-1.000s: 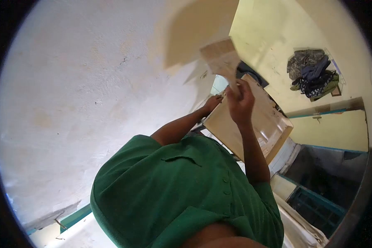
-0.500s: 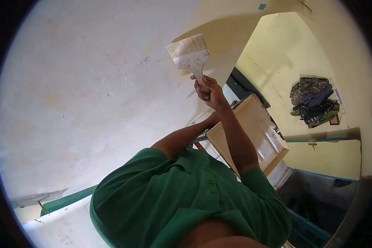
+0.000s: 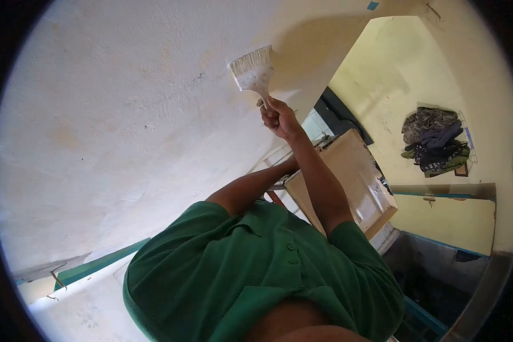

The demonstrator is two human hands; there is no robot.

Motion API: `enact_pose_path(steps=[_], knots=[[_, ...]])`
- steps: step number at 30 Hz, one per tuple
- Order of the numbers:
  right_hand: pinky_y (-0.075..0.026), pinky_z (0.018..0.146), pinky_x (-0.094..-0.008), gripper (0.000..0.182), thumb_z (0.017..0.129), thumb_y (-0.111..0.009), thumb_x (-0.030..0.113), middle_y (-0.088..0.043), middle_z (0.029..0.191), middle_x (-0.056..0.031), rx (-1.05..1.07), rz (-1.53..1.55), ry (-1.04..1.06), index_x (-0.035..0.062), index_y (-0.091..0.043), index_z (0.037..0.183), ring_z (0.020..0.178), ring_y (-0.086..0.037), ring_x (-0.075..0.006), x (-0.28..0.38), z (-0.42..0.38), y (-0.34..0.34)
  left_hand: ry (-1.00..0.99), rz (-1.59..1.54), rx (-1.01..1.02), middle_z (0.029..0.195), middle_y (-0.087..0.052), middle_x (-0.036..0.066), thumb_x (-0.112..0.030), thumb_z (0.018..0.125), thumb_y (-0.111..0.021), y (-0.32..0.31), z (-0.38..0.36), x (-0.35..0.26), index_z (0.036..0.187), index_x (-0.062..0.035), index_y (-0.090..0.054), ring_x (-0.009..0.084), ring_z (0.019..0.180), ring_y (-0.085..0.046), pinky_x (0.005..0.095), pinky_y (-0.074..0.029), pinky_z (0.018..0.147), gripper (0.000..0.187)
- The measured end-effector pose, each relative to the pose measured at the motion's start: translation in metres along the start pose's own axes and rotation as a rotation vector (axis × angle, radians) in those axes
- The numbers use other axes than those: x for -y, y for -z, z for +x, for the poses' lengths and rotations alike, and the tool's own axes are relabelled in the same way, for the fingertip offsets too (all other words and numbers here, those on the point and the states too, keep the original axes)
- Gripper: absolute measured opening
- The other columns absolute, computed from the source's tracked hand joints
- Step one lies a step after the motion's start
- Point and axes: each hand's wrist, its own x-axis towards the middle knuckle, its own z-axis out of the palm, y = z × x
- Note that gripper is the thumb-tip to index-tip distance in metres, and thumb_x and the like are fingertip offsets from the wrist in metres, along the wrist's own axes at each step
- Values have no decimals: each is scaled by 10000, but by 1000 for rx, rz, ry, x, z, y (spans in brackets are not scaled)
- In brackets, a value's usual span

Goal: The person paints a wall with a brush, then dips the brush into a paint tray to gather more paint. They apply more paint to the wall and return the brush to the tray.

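My right hand point(image 3: 279, 118) is wrapped round the handle of a wide flat paintbrush point(image 3: 255, 74), raised in front of me. White paint coats the lower part of the brush, and its pale bristles point up and left, right at the surface of the wall point(image 3: 125, 125). The left forearm point(image 3: 256, 181) reaches across my chest to the middle of the view. My left hand is hidden behind the right forearm, close to the edge of a beige box-like piece with paint smears point(image 3: 347, 171).
The wall is patchy white, with small holes and chips. Clothes point(image 3: 436, 139) hang on the yellow wall at right, above a yellowish panel point(image 3: 447, 222). A dark recess point(image 3: 433, 273) lies lower right. A bent metal hook point(image 3: 58, 279) sticks out at lower left.
My right hand and the paintbrush have shifted slightly left, and the brush has turned a little, its bristles now looking more spread. The left arm has barely moved.
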Motion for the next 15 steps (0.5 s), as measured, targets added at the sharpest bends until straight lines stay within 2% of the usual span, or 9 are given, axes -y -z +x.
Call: enact_pose_path(steps=[15], knots=[[-173,350,-186,285,899,-476,354,-361,548,50,-200,-53,-63,72,-521,890,383,-227,-30,-31,-27,5,23,6,26,1066,-582,178,-303,868,-454,15,-19,10,1121,-17,-549,289,943,-560,361,-437,827,393]])
